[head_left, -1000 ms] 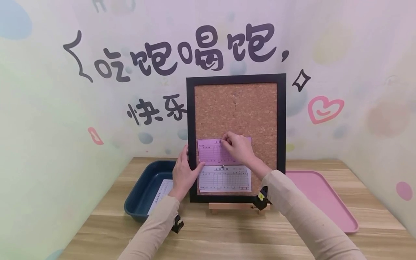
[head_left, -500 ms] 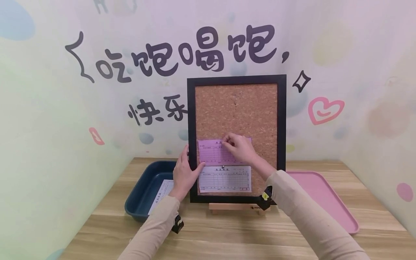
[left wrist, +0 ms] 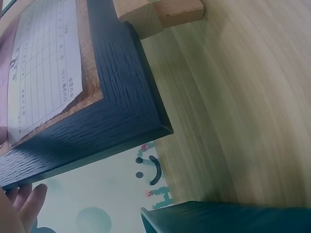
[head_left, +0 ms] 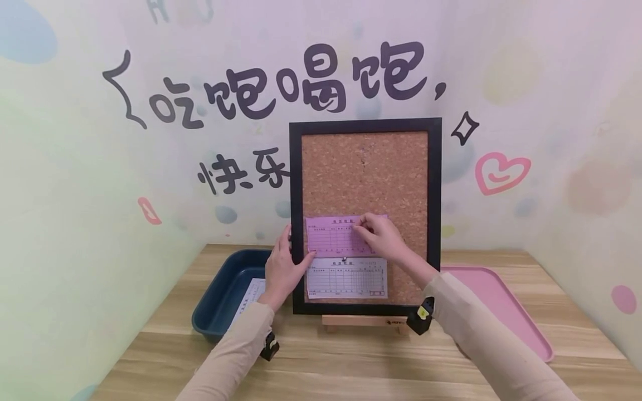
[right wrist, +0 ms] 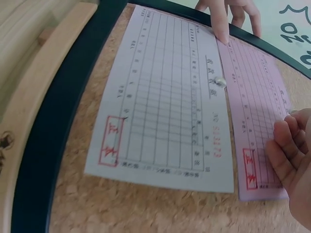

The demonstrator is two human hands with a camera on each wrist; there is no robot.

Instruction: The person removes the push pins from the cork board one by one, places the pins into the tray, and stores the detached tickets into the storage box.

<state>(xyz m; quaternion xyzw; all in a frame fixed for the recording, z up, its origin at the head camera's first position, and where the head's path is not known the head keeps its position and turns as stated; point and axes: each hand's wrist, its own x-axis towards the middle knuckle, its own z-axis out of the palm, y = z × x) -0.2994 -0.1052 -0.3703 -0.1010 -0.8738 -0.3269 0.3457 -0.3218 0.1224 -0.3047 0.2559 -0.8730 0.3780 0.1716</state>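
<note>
Steadying the framed cork board [head_left: 366,178], the left hand [head_left: 286,267] has it clamped by its side edge: thumb over the front, resting where the two pinned-up papers meet, other fingers behind the frame. The right hand [head_left: 379,238] works at the pink slip [head_left: 328,238], which lies flat on the cork beneath its fingertips and reaches across toward the left thumb. That hand's fingers are curled in against the thumb; a small pale glint [right wrist: 293,112] shows right by them, possibly a pin, but I can't tell whether they are pinching it.

Directly below the right hand, the white slip [head_left: 346,279] looks finished, with a pin [right wrist: 220,82] at its top edge. The pink one, I'd judge, is at or very near its fastening. What seems left is the paper sheet [head_left: 249,298] in the blue tray [head_left: 207,314], to the left of the left hand and below it; how many sheets lie there I can't make out. A pink tray [head_left: 506,312] sits on the counter [head_left: 351,373], beyond the right forearm and partly hidden by it.
</note>
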